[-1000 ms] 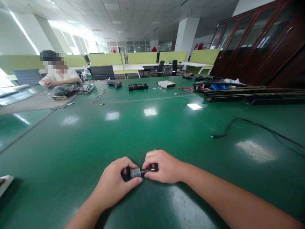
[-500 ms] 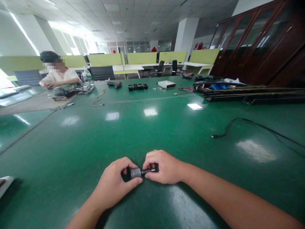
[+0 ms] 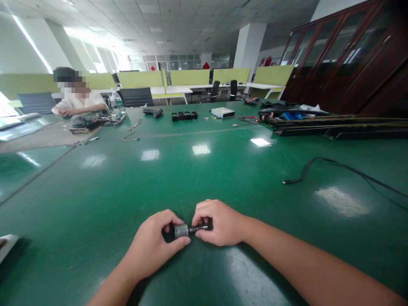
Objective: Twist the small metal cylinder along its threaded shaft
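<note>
A small grey metal cylinder (image 3: 181,230) with a dark ridged shaft (image 3: 193,230) lies sideways low in the middle of the head view. My left hand (image 3: 157,239) grips the cylinder between thumb and fingers. From the other side, my right hand (image 3: 217,223) has its thumb and fingers closed around the shaft, whose thin bright tip shows near my palm. Whether the dark ridges are a spring or a screw thread I cannot tell. Both hands are low over the green tabletop (image 3: 165,178).
A black cable (image 3: 334,160) lies to the right. Farther back are a cordless drill (image 3: 153,112), a black slotted part (image 3: 184,116), a flat silver box (image 3: 222,112) and long black strips (image 3: 344,125). Another person (image 3: 79,100) sits at the far left. A white-edged object (image 3: 9,246) is at the left edge.
My right hand has shifted very slightly to the right along the shaft. My left hand and the cylinder look the same.
</note>
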`<state>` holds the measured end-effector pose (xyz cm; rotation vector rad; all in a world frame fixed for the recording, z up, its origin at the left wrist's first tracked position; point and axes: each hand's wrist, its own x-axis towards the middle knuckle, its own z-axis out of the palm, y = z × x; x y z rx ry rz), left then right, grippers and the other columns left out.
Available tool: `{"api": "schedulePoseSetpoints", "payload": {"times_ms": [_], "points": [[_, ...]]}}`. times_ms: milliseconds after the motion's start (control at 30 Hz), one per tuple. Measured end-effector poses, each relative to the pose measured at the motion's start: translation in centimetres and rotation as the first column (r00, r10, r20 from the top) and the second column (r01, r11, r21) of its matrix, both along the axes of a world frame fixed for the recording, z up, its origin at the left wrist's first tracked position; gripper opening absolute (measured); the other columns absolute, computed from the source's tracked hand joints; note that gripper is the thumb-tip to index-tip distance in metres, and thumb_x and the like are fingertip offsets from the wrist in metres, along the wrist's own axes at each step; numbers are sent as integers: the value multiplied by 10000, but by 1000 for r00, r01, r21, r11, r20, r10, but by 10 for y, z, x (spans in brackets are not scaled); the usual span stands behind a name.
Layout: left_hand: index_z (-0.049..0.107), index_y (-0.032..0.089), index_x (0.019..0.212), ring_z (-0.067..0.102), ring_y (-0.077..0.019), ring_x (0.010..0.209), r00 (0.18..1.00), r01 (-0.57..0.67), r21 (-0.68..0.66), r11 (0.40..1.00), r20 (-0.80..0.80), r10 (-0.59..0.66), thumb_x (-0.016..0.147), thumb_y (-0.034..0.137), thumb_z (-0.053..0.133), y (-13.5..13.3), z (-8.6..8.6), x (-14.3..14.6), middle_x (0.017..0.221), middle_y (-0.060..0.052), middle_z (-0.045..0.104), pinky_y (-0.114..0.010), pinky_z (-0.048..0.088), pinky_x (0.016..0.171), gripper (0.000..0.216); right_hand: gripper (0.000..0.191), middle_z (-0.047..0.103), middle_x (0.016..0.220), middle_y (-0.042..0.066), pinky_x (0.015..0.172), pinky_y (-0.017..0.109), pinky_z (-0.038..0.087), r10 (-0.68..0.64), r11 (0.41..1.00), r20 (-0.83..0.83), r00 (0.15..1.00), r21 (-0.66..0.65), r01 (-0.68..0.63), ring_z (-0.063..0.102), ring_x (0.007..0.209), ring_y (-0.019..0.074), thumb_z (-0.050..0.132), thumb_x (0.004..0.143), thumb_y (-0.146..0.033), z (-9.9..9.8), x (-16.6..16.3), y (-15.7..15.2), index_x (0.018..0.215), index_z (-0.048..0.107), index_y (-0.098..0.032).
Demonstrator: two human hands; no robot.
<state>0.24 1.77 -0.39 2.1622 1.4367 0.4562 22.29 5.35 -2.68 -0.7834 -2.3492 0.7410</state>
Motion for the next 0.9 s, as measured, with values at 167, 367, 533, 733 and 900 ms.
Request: {"api": "schedulePoseSetpoints", "payload": {"times_ms": [167, 367, 533, 733, 900], "points": [[641, 219, 857, 574, -182, 752, 1000, -4, 0, 1000, 1, 4, 768, 358, 712, 0, 0, 0, 813, 11, 652, -274, 403, 688, 180, 95, 595, 679, -26, 644, 246, 404, -6, 1000, 3, 1000, -1, 6, 541, 636, 117, 707, 684, -158, 0, 1, 1, 772, 676, -175], [642, 218, 848, 571, -181, 747, 1000, 1, 2, 1000, 1, -1, 768, 351, 712, -1, 1, 0, 806, 13, 650, -274, 400, 684, 171, 119, 606, 691, -24, 645, 246, 405, -6, 1000, 14, 1000, -3, 6, 552, 646, 121, 734, 682, -187, -2, 2, 2, 787, 679, -176], [643, 215, 850, 573, -183, 750, 1000, -4, -1, 1000, 6, 4, 761, 353, 719, -1, 1, 0, 805, 11, 650, -273, 401, 685, 180, 127, 639, 718, -13, 664, 255, 417, 5, 1000, 14, 1000, -14, -4, 574, 667, 131, 751, 696, -226, -1, 1, 1, 783, 674, -176], [642, 215, 850, 575, -184, 747, 1000, -6, -2, 1000, 3, 6, 762, 356, 717, -1, 1, 0, 806, 11, 652, -273, 401, 682, 182, 117, 646, 722, -14, 669, 252, 420, 5, 1000, 13, 1000, -15, -4, 583, 672, 129, 744, 708, -222, -1, 2, 3, 787, 671, -177], [644, 218, 850, 576, -185, 750, 1000, -14, -9, 1000, -1, 14, 756, 343, 720, 0, 2, 2, 809, 12, 655, -274, 400, 684, 174, 105, 623, 687, -24, 662, 255, 407, -14, 1000, 28, 1000, -9, 15, 560, 648, 123, 742, 688, -197, -1, 3, 2, 754, 663, -176]]}}
